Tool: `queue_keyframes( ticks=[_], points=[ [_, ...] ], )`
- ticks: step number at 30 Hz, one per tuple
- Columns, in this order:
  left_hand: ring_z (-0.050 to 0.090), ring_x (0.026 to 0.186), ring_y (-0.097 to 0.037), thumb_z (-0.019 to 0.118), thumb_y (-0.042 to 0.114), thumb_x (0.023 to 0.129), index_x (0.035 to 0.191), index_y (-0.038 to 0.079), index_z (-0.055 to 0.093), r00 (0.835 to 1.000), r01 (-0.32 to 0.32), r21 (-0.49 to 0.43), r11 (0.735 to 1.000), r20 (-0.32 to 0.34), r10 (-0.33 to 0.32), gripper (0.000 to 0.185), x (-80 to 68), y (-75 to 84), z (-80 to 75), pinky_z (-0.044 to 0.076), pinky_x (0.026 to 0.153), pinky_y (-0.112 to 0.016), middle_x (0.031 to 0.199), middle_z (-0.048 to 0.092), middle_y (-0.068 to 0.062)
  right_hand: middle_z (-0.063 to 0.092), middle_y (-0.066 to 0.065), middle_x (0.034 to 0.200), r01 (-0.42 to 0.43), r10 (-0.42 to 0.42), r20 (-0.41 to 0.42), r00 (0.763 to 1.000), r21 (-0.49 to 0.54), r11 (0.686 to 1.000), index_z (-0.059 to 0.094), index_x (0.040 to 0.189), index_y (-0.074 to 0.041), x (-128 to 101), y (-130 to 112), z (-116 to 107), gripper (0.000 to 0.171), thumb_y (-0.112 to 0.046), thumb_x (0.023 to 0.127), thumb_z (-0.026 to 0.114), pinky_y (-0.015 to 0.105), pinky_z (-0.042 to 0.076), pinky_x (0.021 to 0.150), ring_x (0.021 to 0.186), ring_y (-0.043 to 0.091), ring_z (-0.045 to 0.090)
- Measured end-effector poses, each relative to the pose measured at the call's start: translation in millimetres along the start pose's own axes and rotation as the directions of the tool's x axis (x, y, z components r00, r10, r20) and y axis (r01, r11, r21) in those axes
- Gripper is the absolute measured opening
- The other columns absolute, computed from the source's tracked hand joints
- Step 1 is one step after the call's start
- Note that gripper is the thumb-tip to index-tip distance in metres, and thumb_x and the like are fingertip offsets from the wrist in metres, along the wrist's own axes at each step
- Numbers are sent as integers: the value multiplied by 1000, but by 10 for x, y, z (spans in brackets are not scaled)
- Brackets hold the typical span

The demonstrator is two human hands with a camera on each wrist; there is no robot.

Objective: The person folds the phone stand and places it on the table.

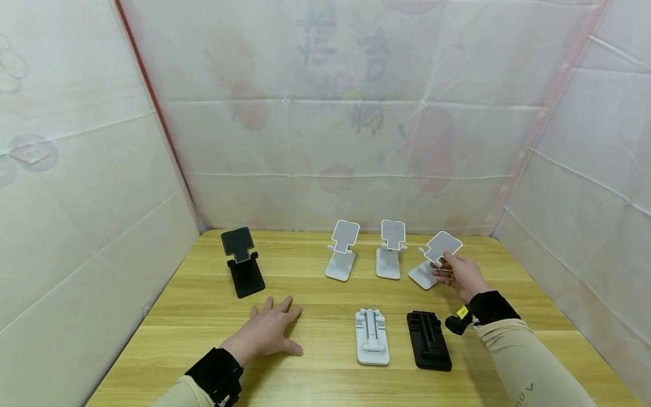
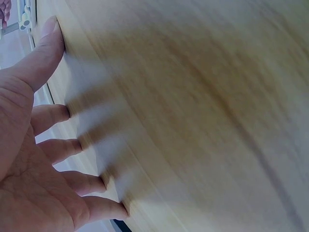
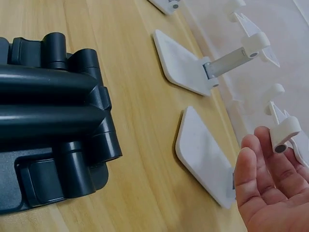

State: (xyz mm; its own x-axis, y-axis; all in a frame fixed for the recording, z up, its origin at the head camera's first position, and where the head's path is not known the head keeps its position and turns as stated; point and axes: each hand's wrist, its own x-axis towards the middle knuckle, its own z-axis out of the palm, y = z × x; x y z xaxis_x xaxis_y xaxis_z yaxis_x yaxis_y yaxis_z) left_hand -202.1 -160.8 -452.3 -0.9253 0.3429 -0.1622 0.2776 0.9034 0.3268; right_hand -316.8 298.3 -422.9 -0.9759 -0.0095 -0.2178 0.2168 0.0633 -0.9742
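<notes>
At the back right, my right hand (image 1: 465, 275) grips the lower edge of the plate of an unfolded white phone stand (image 1: 443, 246). The right wrist view shows the fingers (image 3: 265, 179) around a white hooked support (image 3: 286, 130) of that stand; its stem is mostly hidden by the hand. My left hand (image 1: 267, 332) lies spread over the table, left of a folded white phone stand (image 1: 372, 338). In the left wrist view, its fingertips (image 2: 63, 112) touch the wood and the palm holds nothing.
Two more white phone stands (image 1: 342, 249) (image 1: 390, 249) stand unfolded at the back middle. An unfolded black phone stand (image 1: 246, 277) is at the back left. Near my right wrist lies a folded black phone stand (image 1: 429, 341). Pale sheets (image 1: 315, 141) enclose the wooden table (image 1: 305, 265).
</notes>
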Motion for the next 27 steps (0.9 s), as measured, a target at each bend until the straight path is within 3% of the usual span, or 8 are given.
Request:
queue_keyframes(
  ticks=[5,12,19,27],
  points=[
    [26,142,-64,84,60,73,149,15,54,1000,-3,5,1000,0,3,93,1,-3,-1,23,104,-88,161,37,-19,66,2,108,11,-12,-19,1000,-9,1000,39,139,5,-14,15,1,49,-36,112,37,37,56,99,99,12,68],
    [26,142,-64,84,60,74,149,15,54,1000,-6,6,1000,-1,6,93,3,-10,8,23,104,-87,161,37,-19,66,0,99,45,-48,-75,996,-37,998,39,139,9,-31,60,0,47,-29,112,39,28,60,84,90,8,70],
    [26,142,-64,84,60,73,150,16,53,1000,-7,-3,1000,-8,7,94,11,-16,27,22,104,-88,161,37,-19,64,0,106,100,-108,-89,990,-93,991,33,147,13,-60,79,11,53,-28,112,38,28,58,83,90,5,67],
    [27,142,-64,82,62,74,150,16,53,1000,-17,5,1000,-6,17,94,-5,-36,12,24,104,-87,161,37,-18,67,-6,96,227,-231,-85,969,-62,972,39,137,14,-164,-12,127,48,-25,111,44,24,58,79,86,5,67]
  ],
)
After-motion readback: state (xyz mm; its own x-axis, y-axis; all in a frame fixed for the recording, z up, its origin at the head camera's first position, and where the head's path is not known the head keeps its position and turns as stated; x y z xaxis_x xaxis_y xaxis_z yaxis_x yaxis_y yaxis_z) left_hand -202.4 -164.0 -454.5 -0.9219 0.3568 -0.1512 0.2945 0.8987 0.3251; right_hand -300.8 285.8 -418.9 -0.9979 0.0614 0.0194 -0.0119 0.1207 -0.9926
